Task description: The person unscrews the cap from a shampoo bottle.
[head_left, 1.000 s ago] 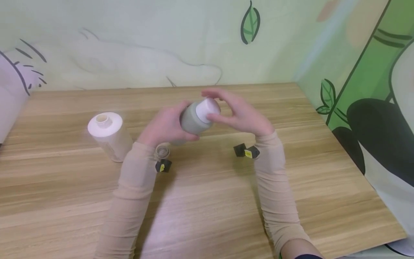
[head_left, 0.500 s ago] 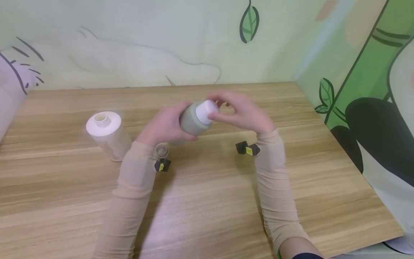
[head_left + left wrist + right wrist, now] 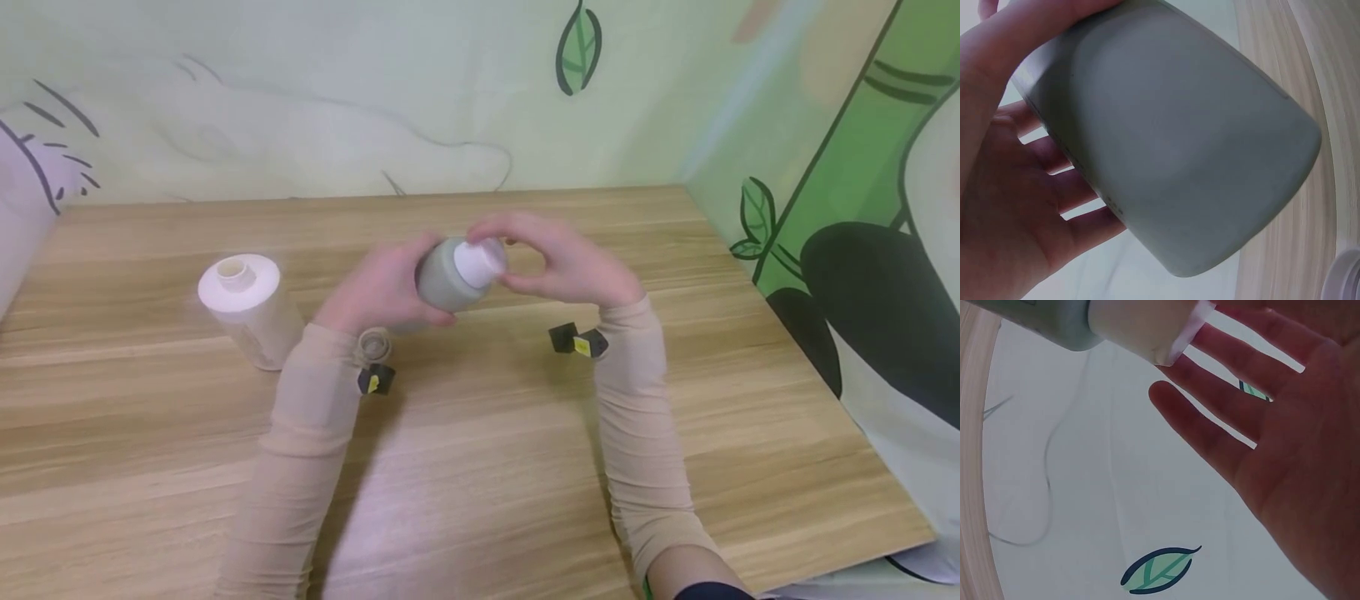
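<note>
In the head view my left hand [image 3: 378,287] grips a grey-green bottle [image 3: 441,279] above the table, tilted with its white cap [image 3: 480,263] up and to the right. The bottle's smooth body [image 3: 1185,125] fills much of the left wrist view, thumb on one side and fingers on the other. My right hand [image 3: 566,260] holds the cap between thumb and fingertips. In the right wrist view the fingers of this hand [image 3: 1291,419] reach toward the cap [image 3: 1147,328], with the little finger off it. The thumb is not clearly visible there.
A white bottle [image 3: 255,312] with an open neck stands on the wooden table [image 3: 480,467] at the left. Close to my left wrist lies a small round beige piece [image 3: 374,347]. A painted wall [image 3: 337,108] rises behind the table, another at the right.
My right fingertips have moved round the cap: the index finger has come down onto its top and the thumb has shifted lower and right. The left hand's grip stays much the same.
</note>
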The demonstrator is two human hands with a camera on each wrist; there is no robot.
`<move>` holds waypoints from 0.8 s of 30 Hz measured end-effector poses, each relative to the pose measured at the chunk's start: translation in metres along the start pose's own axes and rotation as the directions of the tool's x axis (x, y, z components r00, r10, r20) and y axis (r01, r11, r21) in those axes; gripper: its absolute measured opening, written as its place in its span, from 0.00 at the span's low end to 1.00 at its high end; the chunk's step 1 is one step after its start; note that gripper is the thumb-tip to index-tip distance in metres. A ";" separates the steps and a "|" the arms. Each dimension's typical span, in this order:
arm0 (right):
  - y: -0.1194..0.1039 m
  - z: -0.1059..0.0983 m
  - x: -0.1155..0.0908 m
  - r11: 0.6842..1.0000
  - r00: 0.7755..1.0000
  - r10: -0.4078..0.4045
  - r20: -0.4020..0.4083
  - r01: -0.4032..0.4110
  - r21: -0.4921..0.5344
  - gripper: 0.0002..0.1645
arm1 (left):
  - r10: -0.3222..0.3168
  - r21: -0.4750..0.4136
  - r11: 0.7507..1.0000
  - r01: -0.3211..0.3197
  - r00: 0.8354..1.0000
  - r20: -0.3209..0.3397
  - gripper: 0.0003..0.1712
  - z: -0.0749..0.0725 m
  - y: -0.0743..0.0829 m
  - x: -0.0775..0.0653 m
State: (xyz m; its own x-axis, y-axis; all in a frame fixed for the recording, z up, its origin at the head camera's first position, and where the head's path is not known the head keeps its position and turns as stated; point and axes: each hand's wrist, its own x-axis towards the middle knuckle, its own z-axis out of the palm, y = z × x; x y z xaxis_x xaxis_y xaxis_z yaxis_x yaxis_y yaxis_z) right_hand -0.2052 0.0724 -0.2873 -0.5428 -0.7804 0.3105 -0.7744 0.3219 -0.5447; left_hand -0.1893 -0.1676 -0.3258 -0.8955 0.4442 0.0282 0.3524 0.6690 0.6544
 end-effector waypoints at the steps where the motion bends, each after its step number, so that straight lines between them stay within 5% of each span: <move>1: 0.000 0.000 0.000 1.000 1.000 -0.001 0.005 0.001 -0.002 0.29 | -0.002 0.001 1.000 0.002 1.000 0.001 0.51 0.000 0.000 0.000; 6: -0.001 0.000 -0.001 0.999 0.999 0.033 -0.006 -0.033 0.013 0.32 | -0.003 -0.003 1.000 0.003 1.000 -0.002 0.50 0.001 0.000 0.000; 15: -0.007 0.002 0.004 0.952 0.953 0.301 -0.036 -0.303 -0.052 0.28 | 0.003 -0.009 1.000 -0.003 1.000 -0.009 0.47 0.002 -0.002 0.000; 24: -0.005 0.003 0.004 0.959 0.965 0.263 -0.024 -0.264 -0.106 0.25 | -0.006 0.012 1.000 0.006 1.000 0.001 0.49 0.003 -0.001 0.001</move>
State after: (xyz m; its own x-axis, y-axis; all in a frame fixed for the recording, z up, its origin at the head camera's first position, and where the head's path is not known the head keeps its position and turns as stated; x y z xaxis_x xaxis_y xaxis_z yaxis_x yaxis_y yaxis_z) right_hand -0.2024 0.0659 -0.2857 -0.7348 -0.6552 0.1753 -0.6337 0.5710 -0.5219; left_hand -0.1899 -0.1656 -0.3288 -0.8973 0.4408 0.0239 0.3506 0.6788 0.6452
